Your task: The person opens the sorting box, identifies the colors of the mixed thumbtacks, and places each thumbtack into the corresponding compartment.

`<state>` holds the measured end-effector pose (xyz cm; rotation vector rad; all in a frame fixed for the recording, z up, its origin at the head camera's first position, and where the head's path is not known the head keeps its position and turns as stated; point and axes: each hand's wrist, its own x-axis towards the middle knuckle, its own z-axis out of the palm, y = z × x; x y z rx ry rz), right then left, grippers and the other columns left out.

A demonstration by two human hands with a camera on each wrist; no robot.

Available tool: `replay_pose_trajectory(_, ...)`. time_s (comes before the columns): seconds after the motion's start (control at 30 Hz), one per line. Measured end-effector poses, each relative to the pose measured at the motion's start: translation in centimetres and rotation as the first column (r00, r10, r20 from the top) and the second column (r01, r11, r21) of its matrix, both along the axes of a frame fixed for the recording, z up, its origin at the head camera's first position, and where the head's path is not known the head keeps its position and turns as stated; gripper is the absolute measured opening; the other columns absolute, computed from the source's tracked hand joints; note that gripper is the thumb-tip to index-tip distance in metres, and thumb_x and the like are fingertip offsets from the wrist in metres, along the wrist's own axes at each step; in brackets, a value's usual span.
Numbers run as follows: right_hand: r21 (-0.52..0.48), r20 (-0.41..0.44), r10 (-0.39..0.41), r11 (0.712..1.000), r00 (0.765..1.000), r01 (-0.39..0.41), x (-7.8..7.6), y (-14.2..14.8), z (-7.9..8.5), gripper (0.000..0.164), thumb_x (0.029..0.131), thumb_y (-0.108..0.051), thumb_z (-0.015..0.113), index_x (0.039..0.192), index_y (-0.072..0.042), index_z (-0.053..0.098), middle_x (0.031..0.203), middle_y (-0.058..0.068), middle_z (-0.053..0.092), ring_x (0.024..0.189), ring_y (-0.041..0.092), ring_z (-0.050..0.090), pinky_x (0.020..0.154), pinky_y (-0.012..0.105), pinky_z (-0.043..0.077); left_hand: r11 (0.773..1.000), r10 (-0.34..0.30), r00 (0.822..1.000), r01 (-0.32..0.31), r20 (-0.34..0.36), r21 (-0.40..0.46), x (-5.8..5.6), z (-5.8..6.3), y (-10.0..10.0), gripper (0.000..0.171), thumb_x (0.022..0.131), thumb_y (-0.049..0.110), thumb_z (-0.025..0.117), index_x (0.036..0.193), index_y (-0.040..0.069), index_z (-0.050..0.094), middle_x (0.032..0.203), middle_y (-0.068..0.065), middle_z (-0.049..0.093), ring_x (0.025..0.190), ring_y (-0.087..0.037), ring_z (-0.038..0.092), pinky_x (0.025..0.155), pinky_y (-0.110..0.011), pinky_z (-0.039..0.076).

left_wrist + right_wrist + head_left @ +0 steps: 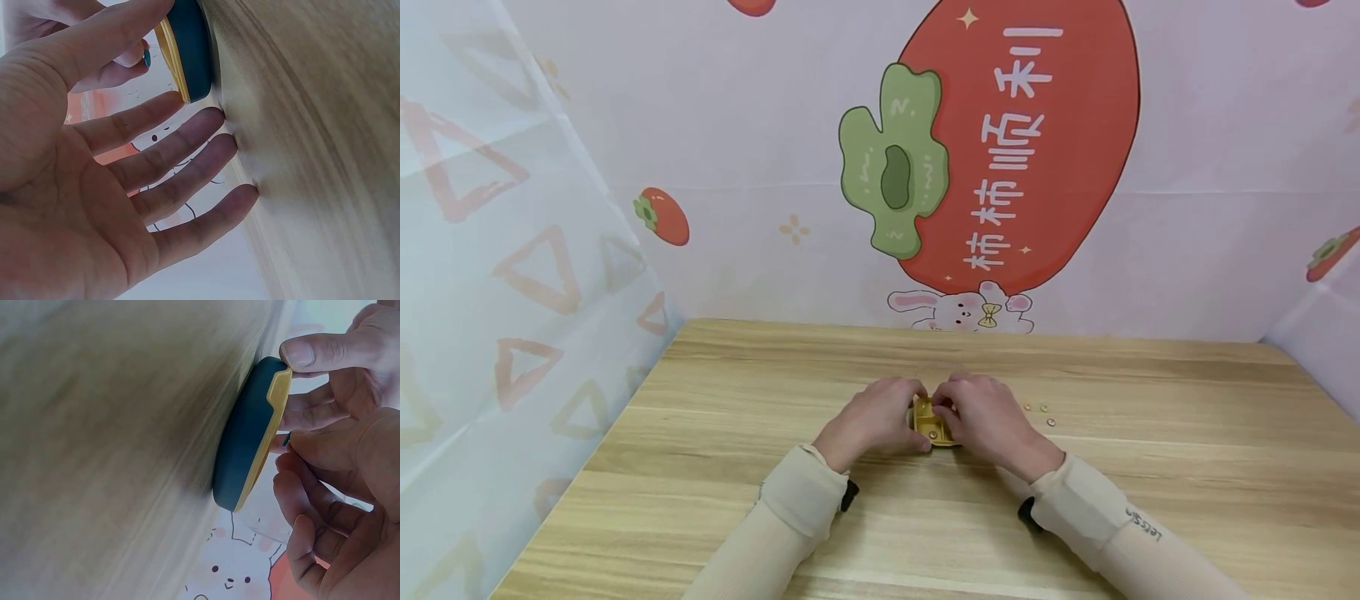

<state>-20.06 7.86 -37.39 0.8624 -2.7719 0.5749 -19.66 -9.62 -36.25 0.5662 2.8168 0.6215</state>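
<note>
A small box [931,422] with a yellow compartmented inside stands uncovered on the table; its outer shell [244,434] is dark teal in the right wrist view. My left hand [880,417] holds it at the left, thumb at the near end and index finger at the far end, the other fingers spread with tips on the table. Above the compartments my right hand [988,417] pinches a small teal piece [147,57] between thumb and index finger; its exact kind is too small to tell. One small round piece [933,435] lies in a near compartment.
To the right of the box lie three small round pieces: an orange one [1027,407], a green one [1043,408] and a reddish one [1051,422]. The wooden table [737,400] meets a printed backdrop [760,267] at its far edge.
</note>
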Motion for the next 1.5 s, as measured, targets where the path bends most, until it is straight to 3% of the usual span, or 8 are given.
replay_pose_trajectory(1.5,0.029,-0.007,0.003,1.0,1.0,-0.003,-0.34,-0.37,-0.1,0.004,0.08,-0.019,0.068,0.084,-0.02,0.068,0.074,-0.015,0.051,0.066,0.005,0.047,0.064,0.025,0.04,1.0,-0.013,1.0,0.012,-0.016,-0.017,-0.2,-0.17,0.02,0.06,0.065,0.041,0.079,0.115,0.015,0.058,0.102,0.002,0.057,0.088,-0.013,0.051,0.072,-0.033,0.042)
